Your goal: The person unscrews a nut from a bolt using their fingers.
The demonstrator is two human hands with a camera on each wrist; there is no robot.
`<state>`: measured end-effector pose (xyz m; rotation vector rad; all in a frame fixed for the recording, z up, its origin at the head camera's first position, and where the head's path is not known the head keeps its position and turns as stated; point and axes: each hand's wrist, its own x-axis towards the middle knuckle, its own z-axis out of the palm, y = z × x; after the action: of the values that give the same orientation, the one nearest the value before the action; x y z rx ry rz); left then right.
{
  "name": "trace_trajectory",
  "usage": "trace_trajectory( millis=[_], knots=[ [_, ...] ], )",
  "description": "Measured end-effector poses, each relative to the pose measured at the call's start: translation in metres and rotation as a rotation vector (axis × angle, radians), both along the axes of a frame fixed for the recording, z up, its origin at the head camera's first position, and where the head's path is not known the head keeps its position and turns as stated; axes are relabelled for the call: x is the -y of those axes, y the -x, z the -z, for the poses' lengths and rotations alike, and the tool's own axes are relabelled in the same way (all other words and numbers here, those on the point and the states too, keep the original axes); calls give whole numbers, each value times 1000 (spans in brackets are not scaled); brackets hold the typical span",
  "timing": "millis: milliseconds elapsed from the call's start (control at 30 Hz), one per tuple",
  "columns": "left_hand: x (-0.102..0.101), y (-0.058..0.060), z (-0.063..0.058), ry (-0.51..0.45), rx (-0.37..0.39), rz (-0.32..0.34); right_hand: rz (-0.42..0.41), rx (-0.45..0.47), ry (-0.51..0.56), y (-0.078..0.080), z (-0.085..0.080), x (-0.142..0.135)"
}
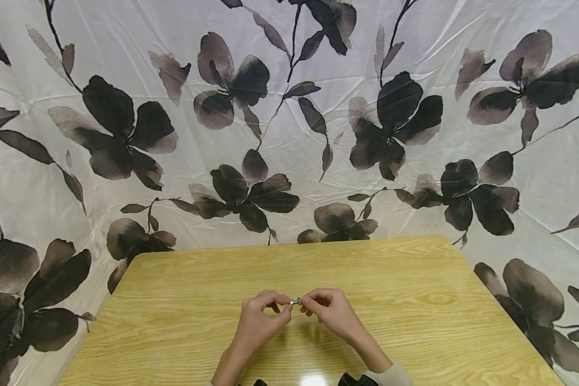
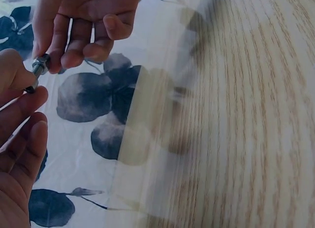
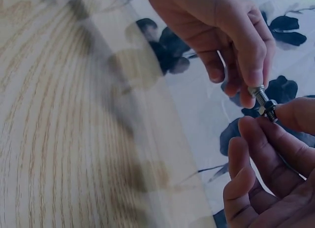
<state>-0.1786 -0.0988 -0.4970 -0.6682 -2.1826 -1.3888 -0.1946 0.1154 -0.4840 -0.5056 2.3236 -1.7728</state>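
Observation:
A small silver metal bolt [image 1: 295, 302] spans the gap between both hands, held close over the table. My left hand [image 1: 262, 317] pinches its head end between thumb and fingertips. At the other end, my right hand [image 1: 334, 313] has thumb and forefinger on a hex nut [image 3: 268, 108], threaded round the bolt's shank. Bare thread of the bolt [image 3: 261, 96] shows between head and nut in the right wrist view. The left wrist view also shows the nut [image 2: 42, 63] beside the right fingertips. Fingers partly hide both ends of the bolt.
Underneath is a light wood-grain table [image 1: 183, 289] with rounded far corners. A white cloth [image 1: 318, 145] printed with dark flowers hangs behind it and along both sides. Black wrist gear [image 1: 357, 379] shows at the bottom edge.

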Motion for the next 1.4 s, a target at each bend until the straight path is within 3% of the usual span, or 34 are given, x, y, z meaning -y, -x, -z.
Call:
trace_trajectory(
  millis=[700, 900, 1067, 1200, 1400],
  knots=[
    [1, 2, 4, 17, 55, 8, -46, -76, 104, 0, -6, 3],
    [0, 4, 4, 14, 37, -16, -1, -101, 124, 1, -7, 5],
    [0, 7, 1, -12, 24, -32, 69, -40, 76, 3, -8, 4],
    [2, 10, 0, -15, 4, -27, 41, 15, 22, 6, -8, 2],
    [1, 13, -1, -19, -25, -13, 3, 19, -8, 9, -5, 1]
  ],
)
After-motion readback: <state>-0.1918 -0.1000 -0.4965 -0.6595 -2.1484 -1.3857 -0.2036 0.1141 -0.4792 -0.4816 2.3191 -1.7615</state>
